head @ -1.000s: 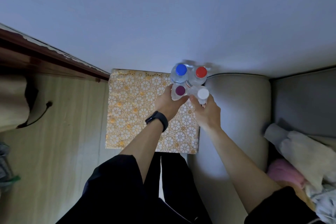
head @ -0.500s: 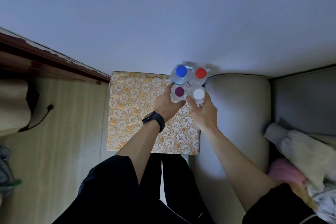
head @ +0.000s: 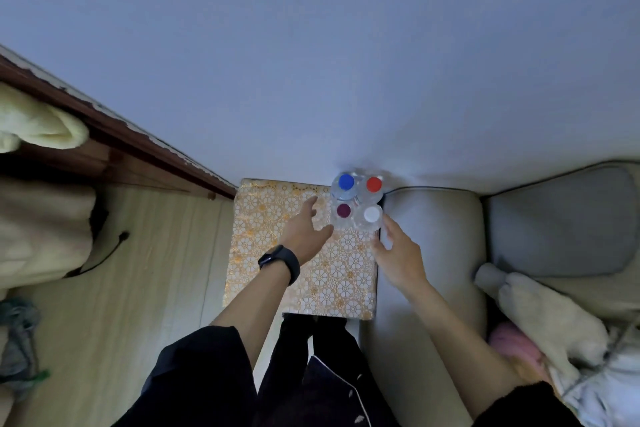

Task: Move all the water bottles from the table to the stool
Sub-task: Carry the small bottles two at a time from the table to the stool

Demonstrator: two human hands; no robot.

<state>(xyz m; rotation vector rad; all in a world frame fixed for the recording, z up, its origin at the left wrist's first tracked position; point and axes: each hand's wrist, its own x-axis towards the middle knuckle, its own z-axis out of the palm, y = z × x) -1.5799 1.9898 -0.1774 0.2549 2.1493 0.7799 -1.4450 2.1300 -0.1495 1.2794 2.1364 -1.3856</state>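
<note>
Several clear water bottles stand upright in a tight cluster at the far right corner of a square stool [head: 277, 274] covered in a gold-and-white floral cloth. Their caps are blue [head: 346, 181], red [head: 374, 184], purple [head: 343, 210] and white [head: 372, 214]. My left hand [head: 306, 230], with a black watch on the wrist, hovers just left of the purple-capped bottle, fingers spread and holding nothing. My right hand [head: 394, 253] sits just below the white-capped bottle, fingers apart and empty.
A grey sofa arm [head: 433, 253] runs along the stool's right side, with cushions and heaped clothes [head: 547, 315] further right. A pale wall lies behind. Wooden floor [head: 156, 288], a dark wooden frame and beige bedding are on the left. My dark-trousered legs are below.
Both hands were closed around the purple-capped and white-capped bottles; now they have let go and drawn back slightly, fingers spread. The bottles stand where they were set.
</note>
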